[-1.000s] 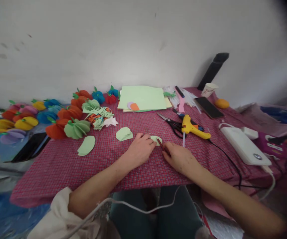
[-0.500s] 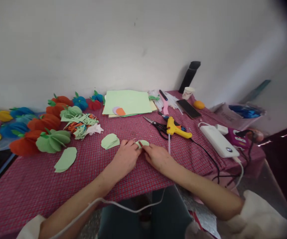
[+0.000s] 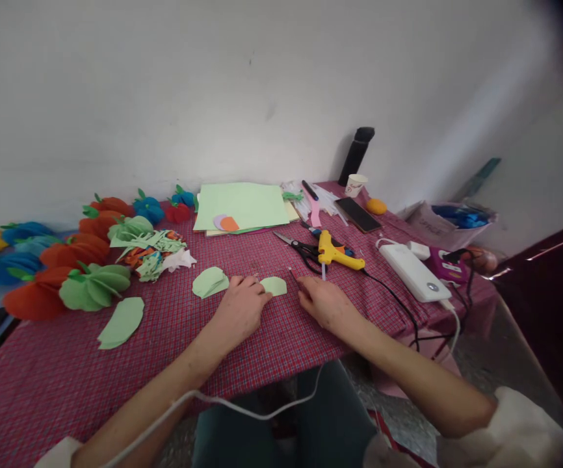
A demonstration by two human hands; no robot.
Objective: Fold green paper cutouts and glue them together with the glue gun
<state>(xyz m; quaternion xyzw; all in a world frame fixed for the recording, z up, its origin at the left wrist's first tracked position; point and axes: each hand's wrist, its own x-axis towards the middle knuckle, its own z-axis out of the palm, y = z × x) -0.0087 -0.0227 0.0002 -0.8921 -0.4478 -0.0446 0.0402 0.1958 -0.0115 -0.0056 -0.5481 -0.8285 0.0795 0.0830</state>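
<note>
My left hand (image 3: pixel 240 307) rests on the red checked cloth (image 3: pixel 174 338), fingertips pressing the left edge of a small folded light-green paper piece (image 3: pixel 274 285). My right hand (image 3: pixel 324 303) lies just right of that piece, fingers curled round a thin dark stick-like tool (image 3: pixel 295 278) that I cannot name. Another folded green piece (image 3: pixel 210 282) lies left of my left hand.
Black scissors (image 3: pixel 301 247), a yellow glue gun (image 3: pixel 336 253) with its cable, a white power bank (image 3: pixel 414 271), a phone (image 3: pixel 358 214), a paper cup (image 3: pixel 355 185) and a dark bottle (image 3: pixel 356 155) sit to the right. Green sheets (image 3: pixel 242 205) lie at the back. Paper fruits (image 3: pixel 93 286) crowd the left.
The view has swung rightward. My right hand has drawn away to the right of the green piece, which now lies flat under my left fingertips.
</note>
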